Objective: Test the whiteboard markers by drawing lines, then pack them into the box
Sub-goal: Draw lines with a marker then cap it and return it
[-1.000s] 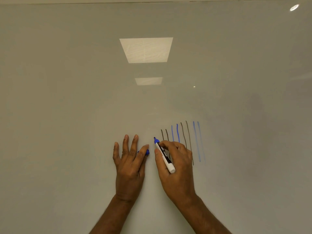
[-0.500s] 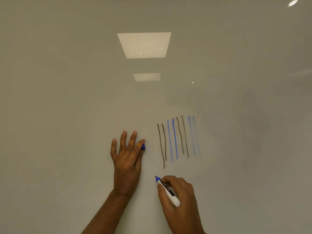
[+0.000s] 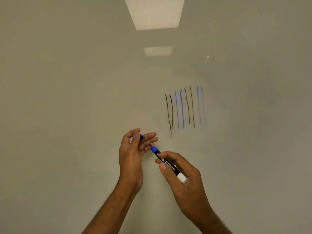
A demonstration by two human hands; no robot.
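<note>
The blue whiteboard marker (image 3: 170,165) lies slantwise in the right hand (image 3: 185,178), thumb and curled fingers wrapped round its black barrel. Its bare blue tip sticks out up and to the left of that grip, and its white tail end pokes out just below the fingers. The tip aims at the left hand (image 3: 132,156), which pinches the blue cap (image 3: 141,136) under its thumb, the other fingers fanned loosely beyond it. Tip and cap sit near each other but are not yet joined, so this looks like lining up to recap. Up and to the right of the marker grip, eight test lines (image 3: 183,108) stand on the whiteboard (image 3: 67,115), in pairs of dark and blue (the rightmost pair is faint). Ceiling lights (image 3: 155,12) reflect well above. Nothing lies between tip and cap; the box is not in view.
</note>
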